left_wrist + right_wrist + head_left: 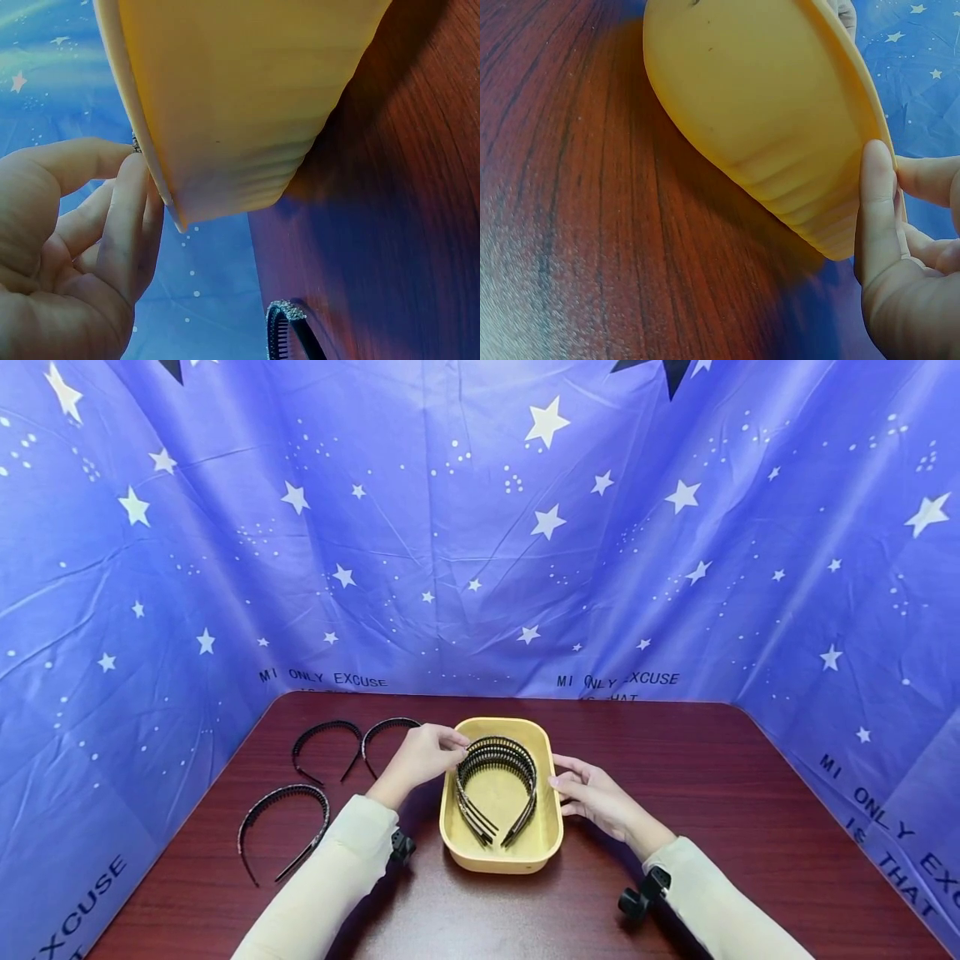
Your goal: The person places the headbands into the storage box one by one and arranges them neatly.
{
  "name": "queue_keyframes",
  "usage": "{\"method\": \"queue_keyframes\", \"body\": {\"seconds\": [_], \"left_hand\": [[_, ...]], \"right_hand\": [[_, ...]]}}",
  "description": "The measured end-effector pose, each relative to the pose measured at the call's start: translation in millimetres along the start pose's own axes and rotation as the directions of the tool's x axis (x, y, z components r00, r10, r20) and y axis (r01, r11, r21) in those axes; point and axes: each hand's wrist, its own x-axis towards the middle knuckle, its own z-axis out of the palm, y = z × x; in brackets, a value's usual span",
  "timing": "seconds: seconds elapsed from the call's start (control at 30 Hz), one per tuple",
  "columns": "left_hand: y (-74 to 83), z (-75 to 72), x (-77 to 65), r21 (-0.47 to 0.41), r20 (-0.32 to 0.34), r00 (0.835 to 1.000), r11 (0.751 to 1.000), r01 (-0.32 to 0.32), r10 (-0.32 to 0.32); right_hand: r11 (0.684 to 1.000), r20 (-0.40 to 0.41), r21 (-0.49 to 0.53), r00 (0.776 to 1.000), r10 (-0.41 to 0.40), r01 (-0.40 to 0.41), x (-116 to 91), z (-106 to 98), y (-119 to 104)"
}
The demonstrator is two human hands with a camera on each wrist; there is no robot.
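A yellow rectangular plastic basket point(465, 862) stands on the table with a nested stack of black toothed headbands point(497, 767) inside, their open ends toward me. My left hand point(422, 757) reaches over the basket's left rim and pinches the upper left side of a headband. Only a small glittery bit of that headband point(136, 143) shows between thumb and finger in the left wrist view. At the opposite side, my right hand point(600, 797) grips the basket's right rim, its thumb point(877, 180) against the outer wall.
Left of the basket, three more headbands lie apart on the dark red wooden table point(637, 735): one glittery headband point(288, 790) nearer me and two headbands point(327, 724) farther back, one partly behind my left hand. A blue star-printed cloth point(480, 527) hangs around the table's far and side edges.
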Motion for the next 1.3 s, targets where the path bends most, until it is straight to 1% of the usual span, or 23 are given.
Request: {"method": "queue_keyframes", "body": {"seconds": [0.13, 0.37, 0.53, 0.93, 1.3], "left_hand": [[1.0, 0.9, 0.2, 0.012, -0.002, 1.0, 1.0, 0.005, -0.005], [1.0, 1.2, 0.7, 0.046, 0.001, 1.0, 0.999, -0.004, 0.004], [0.7, 1.1, 0.5, 0.054, -0.003, 1.0, 0.999, -0.01, 0.01], [-2.8, 3.8, 1.5, 0.086, -0.031, 0.999, 0.996, -0.025, 0.028], [1.2, 5.4, 0.8, 0.14, -0.056, 0.998, 0.99, -0.027, 0.035]], "right_hand": [[1.0, 0.004, -0.001, 1.0, -0.001, 0.001, -0.3, 0.0, 0.0], [1.0, 0.005, -0.002, 1.0, 0.003, -0.003, -0.1, -0.4, -0.3], [1.0, 0.005, -0.001, 1.0, -0.002, 0.002, -0.8, -0.5, -1.4], [1.0, 0.008, 0.003, 1.0, 0.002, -0.002, -0.8, 0.5, -0.3], [1.0, 0.004, 0.008, 1.0, 0.005, -0.005, -0.2, 0.2, -0.2]]}}
